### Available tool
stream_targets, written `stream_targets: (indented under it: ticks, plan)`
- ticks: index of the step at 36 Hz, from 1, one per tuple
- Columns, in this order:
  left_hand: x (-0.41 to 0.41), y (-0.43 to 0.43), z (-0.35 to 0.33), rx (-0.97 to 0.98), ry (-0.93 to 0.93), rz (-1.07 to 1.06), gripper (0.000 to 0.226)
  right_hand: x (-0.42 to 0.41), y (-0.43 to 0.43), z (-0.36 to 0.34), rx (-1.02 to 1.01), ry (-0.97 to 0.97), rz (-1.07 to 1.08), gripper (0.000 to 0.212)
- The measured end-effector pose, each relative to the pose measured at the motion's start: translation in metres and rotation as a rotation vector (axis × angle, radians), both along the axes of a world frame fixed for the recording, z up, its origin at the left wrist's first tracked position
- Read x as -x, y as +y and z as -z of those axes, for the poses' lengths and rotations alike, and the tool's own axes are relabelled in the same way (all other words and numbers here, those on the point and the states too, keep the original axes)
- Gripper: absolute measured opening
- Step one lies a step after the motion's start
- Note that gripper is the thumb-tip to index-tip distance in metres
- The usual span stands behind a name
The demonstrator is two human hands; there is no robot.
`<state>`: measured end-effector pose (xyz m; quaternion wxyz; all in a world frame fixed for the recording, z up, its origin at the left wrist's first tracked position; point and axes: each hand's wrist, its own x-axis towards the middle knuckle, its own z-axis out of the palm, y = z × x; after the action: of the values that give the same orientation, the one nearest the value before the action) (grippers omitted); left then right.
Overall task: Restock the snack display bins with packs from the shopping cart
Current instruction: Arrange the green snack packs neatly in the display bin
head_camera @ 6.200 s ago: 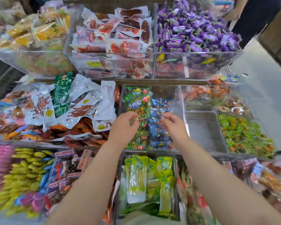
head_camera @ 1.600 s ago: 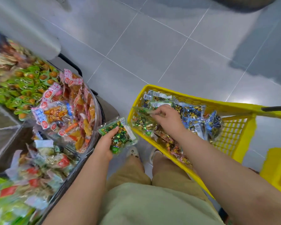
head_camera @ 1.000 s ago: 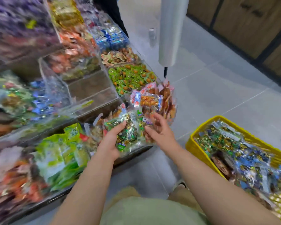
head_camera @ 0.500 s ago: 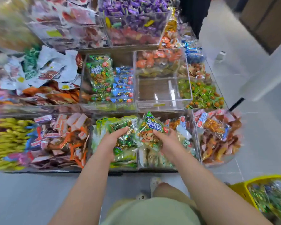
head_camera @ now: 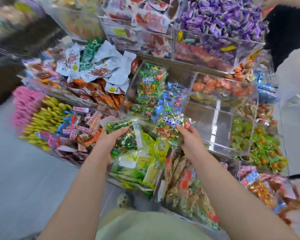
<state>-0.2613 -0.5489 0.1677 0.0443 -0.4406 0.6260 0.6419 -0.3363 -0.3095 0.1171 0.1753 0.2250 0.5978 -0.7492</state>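
Observation:
My left hand grips a clear pack of green-wrapped candies over the front row of bins. My right hand pinches a second green candy pack with a cartoon face by its edge, face towards me. Both packs hover just in front of the middle clear bin, which holds green packs on its left and blue packs on its right. The shopping cart is out of view.
An empty clear bin lies right of my right hand. Bins of green-yellow packs, red-orange snacks, yellow sticks and purple candies surround it. A person in black stands at the top right.
I turned from the yellow cart back to the display with a green pack in each hand. Over the last half second both packs have moved up towards the middle bin.

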Motion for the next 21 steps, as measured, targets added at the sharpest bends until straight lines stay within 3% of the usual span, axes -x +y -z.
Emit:
stream_targets:
  ticks: [3,6,11,12,15,21]
  plan:
    - [0.013,-0.017,-0.004,-0.031,0.021,0.001,0.115,0.025,-0.011,-0.006,-0.029,0.051,0.017,0.061]
    - [0.031,-0.033,-0.005,-0.055,0.068,0.009,0.112,0.051,-0.027,-0.017,-0.130,0.139,-0.011,0.027]
    - [0.068,-0.057,-0.025,-0.055,0.150,0.106,0.045,0.094,-0.061,-0.034,-0.376,0.303,-0.045,0.019]
    - [0.076,-0.064,-0.030,-0.073,0.156,0.133,0.051,0.102,-0.069,-0.036,-0.407,0.323,-0.059,0.020]
    - [0.101,-0.085,-0.037,-0.047,0.176,0.196,0.098,0.128,-0.093,-0.036,-0.453,0.342,-0.095,0.038]
    - [0.141,-0.117,-0.052,0.023,0.182,0.414,0.110,0.165,-0.123,-0.023,-0.439,0.286,-0.130,0.044]
